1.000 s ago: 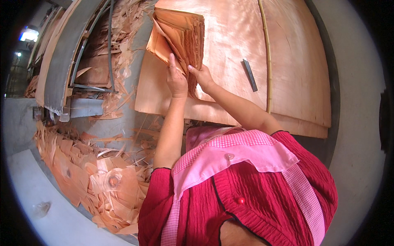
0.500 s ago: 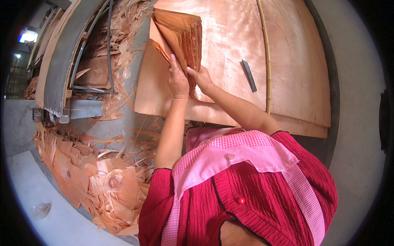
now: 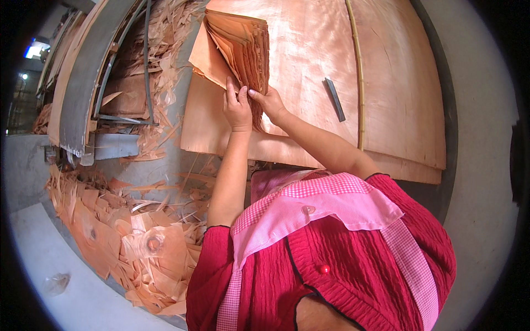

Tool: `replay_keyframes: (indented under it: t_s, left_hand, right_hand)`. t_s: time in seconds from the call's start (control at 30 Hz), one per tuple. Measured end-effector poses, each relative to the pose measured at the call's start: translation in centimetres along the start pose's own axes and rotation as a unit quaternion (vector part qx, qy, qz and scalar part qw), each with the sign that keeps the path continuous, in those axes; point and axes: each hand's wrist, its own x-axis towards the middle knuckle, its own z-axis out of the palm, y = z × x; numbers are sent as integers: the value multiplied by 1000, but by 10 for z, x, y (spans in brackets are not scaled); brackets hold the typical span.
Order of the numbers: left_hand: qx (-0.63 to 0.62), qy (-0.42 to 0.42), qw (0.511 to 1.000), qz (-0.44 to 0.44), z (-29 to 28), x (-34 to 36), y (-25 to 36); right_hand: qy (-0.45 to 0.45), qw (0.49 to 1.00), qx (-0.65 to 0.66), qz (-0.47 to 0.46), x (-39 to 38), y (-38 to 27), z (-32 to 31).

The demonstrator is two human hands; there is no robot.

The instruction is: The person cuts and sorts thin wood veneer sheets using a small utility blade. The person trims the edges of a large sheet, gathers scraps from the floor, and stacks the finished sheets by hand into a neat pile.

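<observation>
A thick bundle of thin brown wood veneer sheets point(image 3: 243, 44) stands fanned apart like a book on the large pale veneer panel point(image 3: 309, 66). My right hand point(image 3: 269, 103) grips the bundle's near edge, its thumb on the sheets and its other fingers partly hidden. Just left of it, my left hand point(image 3: 238, 110) has its fingers stretched out and apart. They touch the near edge of a loose sheet point(image 3: 212, 58) folded out to the left.
A dark flat blade-like strip point(image 3: 334, 99) lies on the panel to the right, near a thin bamboo stick point(image 3: 359, 71). Veneer scraps point(image 3: 138, 243) heap up at the lower left. A metal frame point(image 3: 148, 60) stands at the upper left.
The left-hand leaf of the bundle has swung further out to the left, widening the gap. My left hand has slid slightly down and its fingers have spread.
</observation>
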Motion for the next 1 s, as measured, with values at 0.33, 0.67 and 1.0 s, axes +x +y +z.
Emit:
replay_keyframes:
  t_s: [0.33, 0.67, 1.0]
  left_hand:
    - [-20, 10, 1000, -7, 1, -2, -5]
    - [-37, 0, 999, 17, -1, -4, -11]
    - [36, -31, 999, 11, -9, 0, 0]
  right_hand:
    - [0, 1000, 18, 14, 2, 3, 1]
    - [15, 999, -18, 23, 0, -2, 6]
    - [17, 999, -3, 30, 0, -2, 7]
